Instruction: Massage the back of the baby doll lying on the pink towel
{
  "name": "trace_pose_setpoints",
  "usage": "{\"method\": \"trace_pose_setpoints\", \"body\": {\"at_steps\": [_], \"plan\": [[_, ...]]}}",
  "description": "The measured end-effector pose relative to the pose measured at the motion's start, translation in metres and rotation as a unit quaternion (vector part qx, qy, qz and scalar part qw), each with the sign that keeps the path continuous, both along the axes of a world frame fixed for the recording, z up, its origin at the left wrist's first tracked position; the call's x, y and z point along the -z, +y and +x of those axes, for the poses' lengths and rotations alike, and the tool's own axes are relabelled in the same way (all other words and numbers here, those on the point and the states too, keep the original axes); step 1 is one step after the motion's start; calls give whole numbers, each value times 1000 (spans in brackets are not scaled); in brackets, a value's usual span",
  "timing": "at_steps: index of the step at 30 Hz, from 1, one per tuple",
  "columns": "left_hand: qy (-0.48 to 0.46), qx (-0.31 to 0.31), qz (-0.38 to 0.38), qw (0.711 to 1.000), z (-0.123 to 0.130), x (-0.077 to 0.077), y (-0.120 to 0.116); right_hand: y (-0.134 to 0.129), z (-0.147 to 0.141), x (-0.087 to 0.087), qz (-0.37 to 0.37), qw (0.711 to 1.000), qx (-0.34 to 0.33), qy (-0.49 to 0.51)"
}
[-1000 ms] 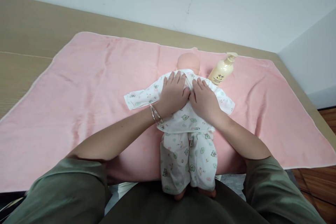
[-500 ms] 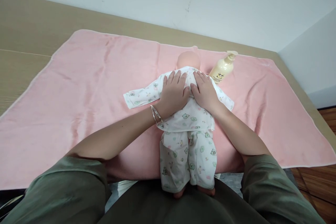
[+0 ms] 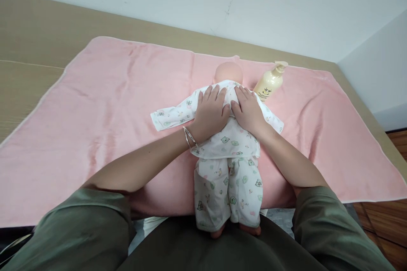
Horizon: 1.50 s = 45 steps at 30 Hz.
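While left hand [image 3: 210,114] and right hand [image 3: 249,113] lie flat on the doll [image 3: 231,145], gripping nothing, it seems light, soft, best held round the middle.

Lt soft, even; sm. glare on bottle [image 3: 270,84]; edges stretched.

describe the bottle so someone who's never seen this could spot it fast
Find the pink blanket on the table, then the doll under the left hand and right hand. Just right of the doll's head, past the right hand, is the bottle. It is pale yellow, the only thing with a pump top.
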<state>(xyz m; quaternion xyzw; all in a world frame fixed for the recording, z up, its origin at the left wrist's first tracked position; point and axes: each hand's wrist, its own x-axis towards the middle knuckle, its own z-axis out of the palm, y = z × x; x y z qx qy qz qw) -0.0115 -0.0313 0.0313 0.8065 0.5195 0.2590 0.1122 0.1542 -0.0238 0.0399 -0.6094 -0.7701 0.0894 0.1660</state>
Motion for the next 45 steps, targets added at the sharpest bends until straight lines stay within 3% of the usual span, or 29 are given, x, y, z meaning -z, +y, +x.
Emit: {"method": "trace_pose_setpoints", "body": {"at_steps": [22, 30, 39, 45], "plan": [[-9, 4, 13, 1000, -1, 4, 3, -1, -1, 0, -3, 1000, 0, -5], [14, 21, 33, 999, 3, -1, -21, 7, 11, -9, -40, 999, -25, 22], [9, 16, 3, 1000, -5, -2, 7, -30, -9, -11, -17, 999, -11, -32], [31, 7, 32, 999, 4, -2, -22, -8, 4, -15, -43, 999, -9, -5]]}}
